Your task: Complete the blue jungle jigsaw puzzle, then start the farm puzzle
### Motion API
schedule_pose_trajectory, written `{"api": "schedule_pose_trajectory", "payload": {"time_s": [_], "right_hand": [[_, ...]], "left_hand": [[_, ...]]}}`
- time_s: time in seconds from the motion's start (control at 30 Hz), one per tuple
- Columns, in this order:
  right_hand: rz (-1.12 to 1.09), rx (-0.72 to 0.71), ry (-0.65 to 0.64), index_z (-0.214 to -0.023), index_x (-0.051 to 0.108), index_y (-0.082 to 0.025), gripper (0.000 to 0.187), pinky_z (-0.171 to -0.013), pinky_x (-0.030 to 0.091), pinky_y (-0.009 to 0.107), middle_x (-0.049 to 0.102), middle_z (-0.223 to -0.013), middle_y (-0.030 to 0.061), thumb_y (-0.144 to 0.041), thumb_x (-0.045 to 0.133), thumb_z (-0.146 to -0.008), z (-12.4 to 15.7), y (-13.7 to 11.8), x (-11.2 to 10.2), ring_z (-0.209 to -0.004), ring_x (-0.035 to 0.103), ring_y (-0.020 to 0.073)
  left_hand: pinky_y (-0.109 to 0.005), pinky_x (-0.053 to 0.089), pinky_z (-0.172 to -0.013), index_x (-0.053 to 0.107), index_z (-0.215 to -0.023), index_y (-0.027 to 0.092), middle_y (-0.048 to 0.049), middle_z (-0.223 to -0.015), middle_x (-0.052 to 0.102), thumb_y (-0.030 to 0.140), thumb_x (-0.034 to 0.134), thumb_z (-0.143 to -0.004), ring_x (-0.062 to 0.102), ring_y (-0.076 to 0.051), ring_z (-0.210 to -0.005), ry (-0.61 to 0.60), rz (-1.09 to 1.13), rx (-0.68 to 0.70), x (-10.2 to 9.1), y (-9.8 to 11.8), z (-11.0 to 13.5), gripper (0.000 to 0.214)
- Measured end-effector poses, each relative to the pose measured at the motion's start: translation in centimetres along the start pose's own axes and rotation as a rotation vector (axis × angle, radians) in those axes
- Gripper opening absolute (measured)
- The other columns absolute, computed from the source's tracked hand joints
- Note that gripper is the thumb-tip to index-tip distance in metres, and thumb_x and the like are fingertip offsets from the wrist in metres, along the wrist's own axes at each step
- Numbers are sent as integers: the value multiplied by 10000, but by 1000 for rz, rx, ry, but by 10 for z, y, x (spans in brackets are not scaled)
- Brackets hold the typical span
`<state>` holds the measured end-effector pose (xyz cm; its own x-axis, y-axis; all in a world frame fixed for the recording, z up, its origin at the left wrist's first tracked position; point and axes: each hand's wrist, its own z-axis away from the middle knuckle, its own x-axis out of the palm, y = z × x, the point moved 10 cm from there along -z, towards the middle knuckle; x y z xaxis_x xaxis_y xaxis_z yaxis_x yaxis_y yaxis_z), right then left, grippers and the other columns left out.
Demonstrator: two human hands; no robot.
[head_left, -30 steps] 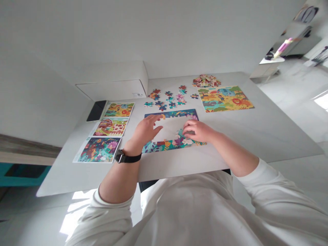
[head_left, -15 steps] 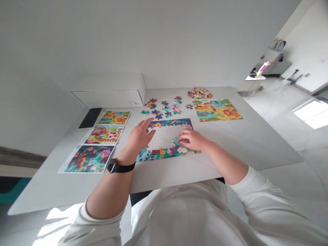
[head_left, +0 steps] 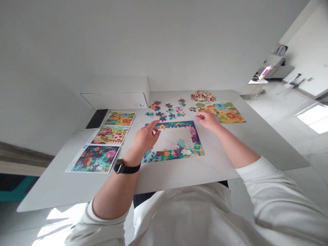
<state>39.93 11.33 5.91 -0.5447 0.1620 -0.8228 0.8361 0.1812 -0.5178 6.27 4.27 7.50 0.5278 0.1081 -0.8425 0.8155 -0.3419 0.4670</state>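
A partly joined jigsaw puzzle (head_left: 197,145) lies before me, its coloured border framing a pale middle. My left hand (head_left: 146,137), with a black watch (head_left: 124,167) on the wrist, rests over the puzzle's left edge, fingers and thumb apart. To the puzzle's upper right, my right hand (head_left: 209,120) hovers by the finished animal puzzle (head_left: 228,111). Its fingers are curled together; whether they hold anything is hidden. Loose puzzle pieces (head_left: 172,116) are scattered beyond the puzzle, with one dark piece (head_left: 192,109) nearest my right hand.
Three picture sheets (head_left: 94,159) lie in a column on the left, beside a black phone (head_left: 96,119). Behind them a white box (head_left: 114,99) stands against the wall. A heap of pieces (head_left: 203,96) sits at the back right of the white table (head_left: 179,176).
My right hand has moved from the puzzle's lower right, up and to the right toward the animal puzzle. My left hand stays at the left edge. The view has shifted slightly.
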Motion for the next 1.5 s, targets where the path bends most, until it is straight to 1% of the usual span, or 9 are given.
{"api": "schedule_pose_trajectory", "payload": {"time_s": [0.17,0.33,0.47,0.6,0.77,1.07,1.23,1.37,1.5], "right_hand": [[70,93,-53,-1127,828,-213,212,-967,589,356,840,-1102,84,-219,682,-974,-40,1,9,-1000,783,226],[191,109,-139,-1206,828,-219,263,-1003,570,339,837,-1211,94,-231,695,-980,-83,-8,38,-1120,775,245],[304,88,-198,-1253,830,-234,292,-1031,555,345,822,-1278,112,-281,703,-993,-116,-21,64,-1196,757,279],[395,76,-243,-1362,794,-253,390,-1065,539,352,771,-1406,132,-332,742,-984,-139,-31,84,-1307,712,308],[417,92,-310,-1203,858,-218,317,-993,569,349,818,-1279,148,-296,829,-897,-150,-32,99,-1200,758,329],[379,99,-336,-970,889,-227,171,-891,582,307,862,-993,88,-239,879,-800,-156,-27,101,-972,789,272],[345,90,-303,-953,885,-239,157,-868,575,303,862,-1003,75,-215,857,-800,-155,-25,100,-977,782,264],[310,88,-289,-908,873,-254,148,-860,572,298,853,-930,47,-214,877,-765,-154,-24,100,-950,780,256],[261,98,-246,-958,846,-210,176,-882,569,298,846,-975,64,-218,859,-782,-155,-22,93,-955,768,239]], "left_hand": [[-309,535,-808,634,-1520,283,-31,-1062,811,296,612,-1007,717,-208,-820,-8,-1,-2,3,0,0,513],[-318,534,-803,656,-1491,260,-36,-1064,814,285,612,-1004,719,-210,-817,-27,9,-49,8,-6,-2,490],[-313,530,-798,641,-1512,302,-20,-1079,818,283,619,-1014,730,-205,-824,-47,37,-50,14,-8,-2,499],[-306,530,-791,639,-1517,298,-25,-1085,816,277,618,-1026,743,-202,-843,-49,56,-41,16,-8,-1,492],[-300,533,-785,640,-1508,273,-38,-1115,814,262,615,-1030,746,-201,-868,-49,59,-36,17,-7,0,479],[-331,554,-825,636,-1503,261,-51,-1137,813,261,608,-1022,745,-218,-909,-59,79,-3,17,-1,1,482],[-325,563,-831,640,-1498,258,-57,-1136,813,256,611,-1022,749,-219,-933,-72,83,-14,17,-1,0,477],[-324,562,-834,638,-1495,257,-55,-1140,812,254,616,-1023,748,-216,-925,-77,80,-16,18,-1,1,473],[-327,559,-821,630,-1500,261,-46,-1126,814,261,617,-1023,739,-206,-861,-83,80,-11,20,0,2,478]]}}
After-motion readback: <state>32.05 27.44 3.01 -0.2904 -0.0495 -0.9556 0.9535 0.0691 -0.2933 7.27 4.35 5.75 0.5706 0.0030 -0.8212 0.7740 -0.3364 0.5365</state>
